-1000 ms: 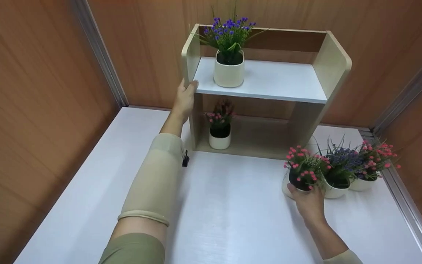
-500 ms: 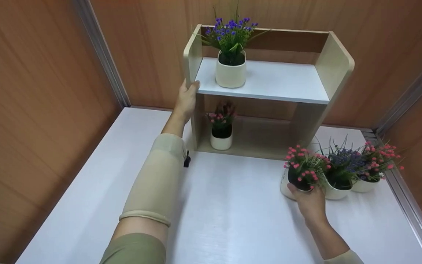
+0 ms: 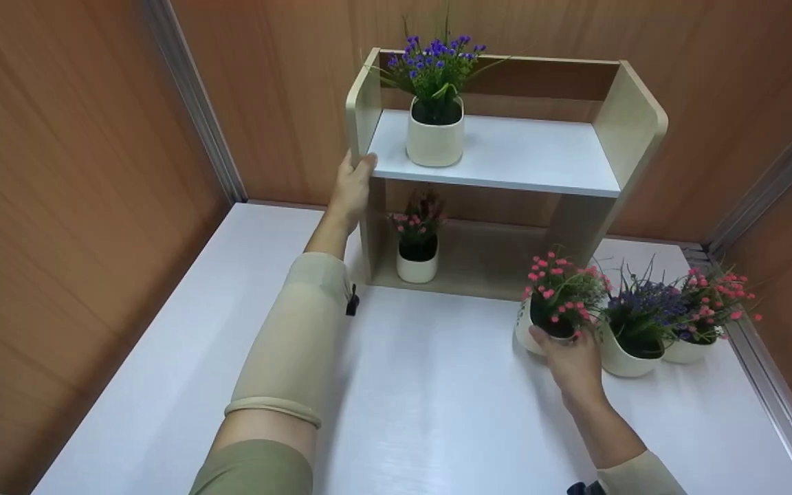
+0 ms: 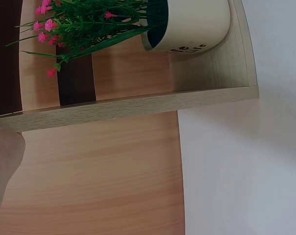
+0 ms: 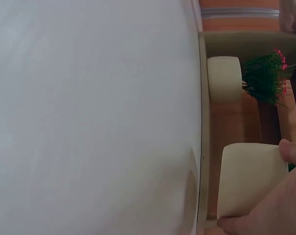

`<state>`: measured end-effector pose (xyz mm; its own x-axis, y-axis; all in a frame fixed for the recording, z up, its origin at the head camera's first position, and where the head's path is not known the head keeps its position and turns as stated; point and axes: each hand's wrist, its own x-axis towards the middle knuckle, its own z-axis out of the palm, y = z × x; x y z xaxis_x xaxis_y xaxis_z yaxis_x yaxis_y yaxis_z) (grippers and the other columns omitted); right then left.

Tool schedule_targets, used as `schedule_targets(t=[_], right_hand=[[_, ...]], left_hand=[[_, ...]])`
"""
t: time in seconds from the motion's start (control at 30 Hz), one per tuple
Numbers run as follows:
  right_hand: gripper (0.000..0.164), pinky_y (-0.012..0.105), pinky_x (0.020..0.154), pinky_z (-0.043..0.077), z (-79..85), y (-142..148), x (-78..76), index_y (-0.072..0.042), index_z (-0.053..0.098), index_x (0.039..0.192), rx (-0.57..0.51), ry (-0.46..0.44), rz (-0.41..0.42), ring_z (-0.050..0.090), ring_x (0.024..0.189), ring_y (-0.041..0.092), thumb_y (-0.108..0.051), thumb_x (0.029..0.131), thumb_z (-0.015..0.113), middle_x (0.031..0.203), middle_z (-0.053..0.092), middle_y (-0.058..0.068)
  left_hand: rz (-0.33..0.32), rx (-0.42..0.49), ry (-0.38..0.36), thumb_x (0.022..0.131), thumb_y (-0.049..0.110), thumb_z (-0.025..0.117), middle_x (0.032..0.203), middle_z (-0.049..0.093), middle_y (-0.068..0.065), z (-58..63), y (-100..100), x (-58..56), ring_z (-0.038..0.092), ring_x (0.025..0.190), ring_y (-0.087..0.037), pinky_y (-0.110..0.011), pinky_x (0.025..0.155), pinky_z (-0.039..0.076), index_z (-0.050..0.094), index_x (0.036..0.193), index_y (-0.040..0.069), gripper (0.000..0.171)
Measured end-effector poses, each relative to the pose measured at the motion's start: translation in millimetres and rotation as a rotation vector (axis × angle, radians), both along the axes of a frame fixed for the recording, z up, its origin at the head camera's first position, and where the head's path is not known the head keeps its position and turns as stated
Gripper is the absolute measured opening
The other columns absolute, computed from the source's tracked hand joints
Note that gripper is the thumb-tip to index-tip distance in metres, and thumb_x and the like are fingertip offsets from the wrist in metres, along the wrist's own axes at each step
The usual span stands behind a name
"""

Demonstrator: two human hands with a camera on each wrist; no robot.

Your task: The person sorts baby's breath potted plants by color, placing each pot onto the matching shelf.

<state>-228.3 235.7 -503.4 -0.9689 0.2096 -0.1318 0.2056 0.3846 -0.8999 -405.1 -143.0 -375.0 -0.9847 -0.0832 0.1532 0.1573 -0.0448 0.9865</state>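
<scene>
My left hand [image 3: 353, 185] grips the left side panel of a two-tier wooden shelf [image 3: 492, 180], thumb at the front edge near the white upper board. My right hand [image 3: 575, 361] holds a cream pot of pink-red artificial flowers [image 3: 525, 331] by its sides, in front of the shelf's lower right corner. In the right wrist view the thumb and fingers clasp this cream pot [image 5: 251, 178]. A pot with purple flowers [image 3: 435, 141] stands on the upper board at the left. Another pot with pink flowers [image 3: 418, 267] sits in the lower compartment, also at the left.
Right of my right hand, a pot with bluish-purple flowers [image 3: 630, 359] and a pot with red-pink flowers [image 3: 688, 350] stand side by side on the white table [image 3: 403, 399]. Wood-grain walls [image 3: 66, 172] with metal corner strips enclose the table at the back and both sides.
My right hand has moved the pink-red flower pot slightly left and toward the shelf, away from the bluish-purple one beside it. My left hand stays on the shelf panel.
</scene>
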Motion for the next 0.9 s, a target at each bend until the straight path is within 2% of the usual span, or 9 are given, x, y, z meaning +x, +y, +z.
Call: schedule_targets(t=[0.17, 0.27, 0.37, 0.5, 0.6, 0.77, 0.9], right_hand=[[0.099, 0.061, 0.138, 0.019, 6.5, -14, -8.6, -0.005, 0.024, 0.172, -0.005, -0.010, 0.023, 0.020, 0.169, 0.042, -0.039, 0.098, 0.081, 0.179, 0.022, 0.024], [0.099, 0.060, 0.139, 0.017, 7.6, -23, -15.2, -0.007, 0.022, 0.172, -0.006, 0.018, 0.047, 0.019, 0.169, 0.042, -0.039, 0.099, 0.081, 0.179, 0.021, 0.023], [0.095, 0.059, 0.139, 0.017, 5.7, -31, -23.9, -0.011, 0.026, 0.172, -0.018, 0.058, 0.083, 0.019, 0.170, 0.040, -0.039, 0.100, 0.080, 0.179, 0.024, 0.020], [0.090, 0.056, 0.140, 0.017, -3.4, -40, -38.9, -0.014, 0.030, 0.170, -0.031, 0.092, 0.129, 0.022, 0.169, 0.037, -0.040, 0.100, 0.080, 0.178, 0.030, 0.015], [0.090, 0.056, 0.139, 0.018, -12.7, -46, -51.1, -0.013, 0.031, 0.170, -0.025, 0.104, 0.152, 0.024, 0.169, 0.036, -0.039, 0.099, 0.080, 0.177, 0.033, 0.014], [0.087, 0.055, 0.139, 0.019, -26.3, -54, -71.3, -0.010, 0.033, 0.169, -0.003, 0.127, 0.162, 0.026, 0.168, 0.037, -0.036, 0.100, 0.080, 0.176, 0.035, 0.017], [0.084, 0.054, 0.139, 0.021, -30.4, -60, -84.3, -0.004, 0.039, 0.165, 0.030, 0.134, 0.157, 0.032, 0.165, 0.039, -0.034, 0.099, 0.081, 0.172, 0.041, 0.020]], left_hand=[[0.012, 0.002, 0.003, 0.114, 0.034, 0.049, 0.183, 0.019, -0.014, 0.0, -1, -0.7, 0.010, 0.173, -0.028, -0.044, 0.142, 0.008, 0.013, 0.175, 0.011, 0.075], [0.009, 0.008, 0.025, 0.114, 0.031, 0.049, 0.181, 0.025, -0.013, -0.3, -1, -1.6, 0.014, 0.172, -0.028, -0.044, 0.142, 0.010, 0.019, 0.174, 0.012, 0.070], [0.018, 0.006, 0.014, 0.114, 0.032, 0.049, 0.182, 0.023, -0.014, 0.1, -2, -1.0, 0.013, 0.173, -0.028, -0.044, 0.142, 0.010, 0.017, 0.174, 0.010, 0.072], [0.027, 0.006, -0.018, 0.114, 0.035, 0.049, 0.183, 0.017, -0.014, 1.4, -3, 0.9, 0.009, 0.173, -0.029, -0.045, 0.142, 0.008, 0.012, 0.175, 0.009, 0.076], [0.024, 0.006, -0.020, 0.114, 0.035, 0.049, 0.183, 0.017, -0.014, 2.2, -2, 1.3, 0.009, 0.173, -0.028, -0.045, 0.142, 0.008, 0.012, 0.175, 0.009, 0.076], [0.010, -0.009, -0.040, 0.114, 0.038, 0.049, 0.185, 0.011, -0.013, 2.6, -2, 2.0, 0.006, 0.173, -0.028, -0.044, 0.142, 0.008, 0.005, 0.175, 0.011, 0.080], [0.005, -0.015, -0.052, 0.114, 0.040, 0.049, 0.185, 0.008, -0.013, 2.4, -2, 1.8, 0.004, 0.173, -0.028, -0.044, 0.142, 0.008, 0.003, 0.175, 0.010, 0.083]])
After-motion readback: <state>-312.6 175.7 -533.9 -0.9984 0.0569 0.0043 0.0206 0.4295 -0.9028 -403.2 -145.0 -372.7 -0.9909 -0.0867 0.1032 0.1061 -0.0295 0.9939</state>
